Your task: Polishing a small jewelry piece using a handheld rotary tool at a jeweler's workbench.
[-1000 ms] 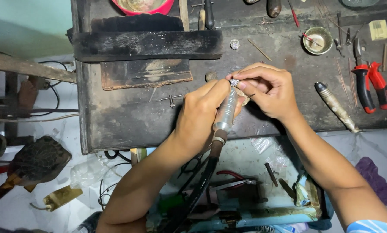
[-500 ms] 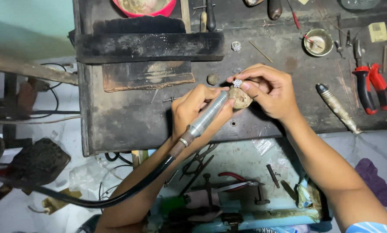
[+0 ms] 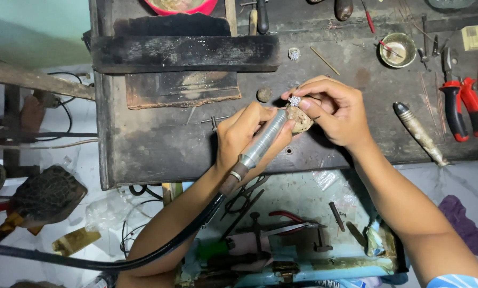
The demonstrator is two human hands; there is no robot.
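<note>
Left hand (image 3: 247,133): grip closed round rotary handpiece (image 3: 261,143), wrist bent inward. Right hand (image 3: 332,109): fingertips pinching small sparkly piece (image 3: 295,101) just above tool tip, over bench (image 3: 159,144).

A single head-worn camera looks almost straight down from above the person onto a dark, scuffed wooden workbench (image 3: 159,154), with the forearms entering from the bottom edge and reaching up the frame. It sits close enough that the left hand (image 3: 244,136) and right hand (image 3: 335,109) fill the centre, while the bench's far edge is cut off at the top. Below the bench's near edge the view takes in an open pale-blue drawer of tools (image 3: 303,197) and the white floor (image 3: 79,154) at left.
</note>
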